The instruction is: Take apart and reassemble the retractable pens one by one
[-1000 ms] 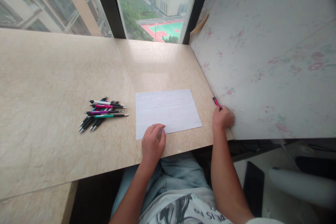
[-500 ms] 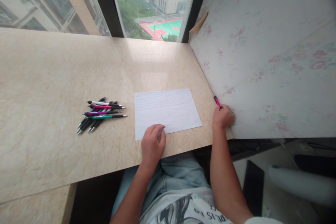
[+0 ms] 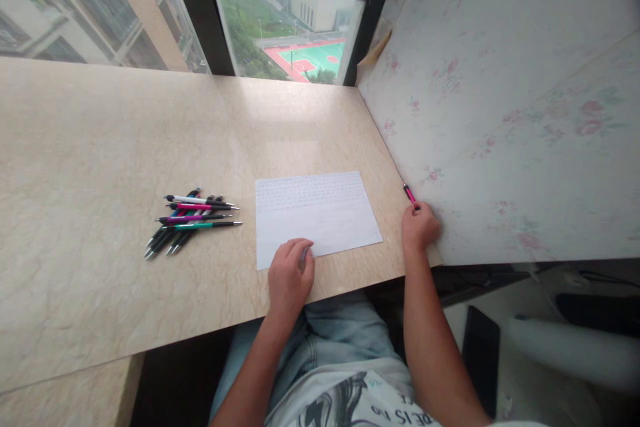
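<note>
At the desk's right side, my right hand (image 3: 421, 225) is closed around a pink pen (image 3: 409, 193). The pen's dark end points away from me, close to the wall; its other end is hidden in the fingers. A white sheet of paper (image 3: 310, 217) lies in front of me, with rows of small handwriting across its upper part and a blank lower part. On its lower left edge rests my left hand (image 3: 291, 273), fingers curved and the thumb apart from them, with nothing seen in it. Left of the sheet is a pile of pens (image 3: 193, 219) in several colours, some crossing over others.
The marble-patterned desk (image 3: 125, 127) reaches to the window (image 3: 290, 27) at the back. A wall with floral paper (image 3: 480, 133) borders it on the right, near my right hand. The desk's front edge runs just above my lap.
The view has shifted slightly. My right hand keeps its hold on the pink pen near the wall, and my left hand stays on the sheet. The pens in the pile have not moved.
</note>
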Demonstrator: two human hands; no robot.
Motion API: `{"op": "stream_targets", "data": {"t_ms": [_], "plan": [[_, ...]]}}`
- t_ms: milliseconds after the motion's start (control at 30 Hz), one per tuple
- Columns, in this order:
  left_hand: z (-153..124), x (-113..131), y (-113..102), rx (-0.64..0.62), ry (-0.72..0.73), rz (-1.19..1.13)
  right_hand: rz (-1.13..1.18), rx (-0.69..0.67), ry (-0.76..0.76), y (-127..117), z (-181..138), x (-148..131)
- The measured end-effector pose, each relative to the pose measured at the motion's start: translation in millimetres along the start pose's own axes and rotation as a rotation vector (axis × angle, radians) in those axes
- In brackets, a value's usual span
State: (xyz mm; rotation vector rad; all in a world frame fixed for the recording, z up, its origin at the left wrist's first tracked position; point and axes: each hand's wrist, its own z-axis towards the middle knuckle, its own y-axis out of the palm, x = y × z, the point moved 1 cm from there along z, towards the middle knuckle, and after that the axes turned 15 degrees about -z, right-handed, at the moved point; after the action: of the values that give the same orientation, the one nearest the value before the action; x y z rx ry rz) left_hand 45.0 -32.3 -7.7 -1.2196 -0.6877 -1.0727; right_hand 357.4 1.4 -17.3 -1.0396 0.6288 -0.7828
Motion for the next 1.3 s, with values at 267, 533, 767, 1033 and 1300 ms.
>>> {"op": "stream_targets", "data": {"t_ms": [267, 533, 767, 1033, 1300], "plan": [[0.3, 0.6, 0.5, 0.003, 0.003, 0.003, -0.069, -0.068, -0.093, 0.6, -17.5, 22.5], [-1.0, -0.6, 0.8, 0.011, 0.003, -0.014, 0.069, -0.011, -0.143, -8.1, -26.0, 19.3], [-4.4, 2.0, 0.2, 0.083, -0.001, -0.094, 0.53, -0.16, -0.592, -34.8, -82.4, -32.5], [-5.9, 6.0, -4.4, 0.157, -0.113, -0.212, 0.572, -0.263, -0.943, -55.0, -136.1, -78.8], [6.9, -19.6, -67.5, 0.294, -0.189, 0.067, 0.53, -0.153, -0.98, -45.1, -143.5, -74.1]]}}
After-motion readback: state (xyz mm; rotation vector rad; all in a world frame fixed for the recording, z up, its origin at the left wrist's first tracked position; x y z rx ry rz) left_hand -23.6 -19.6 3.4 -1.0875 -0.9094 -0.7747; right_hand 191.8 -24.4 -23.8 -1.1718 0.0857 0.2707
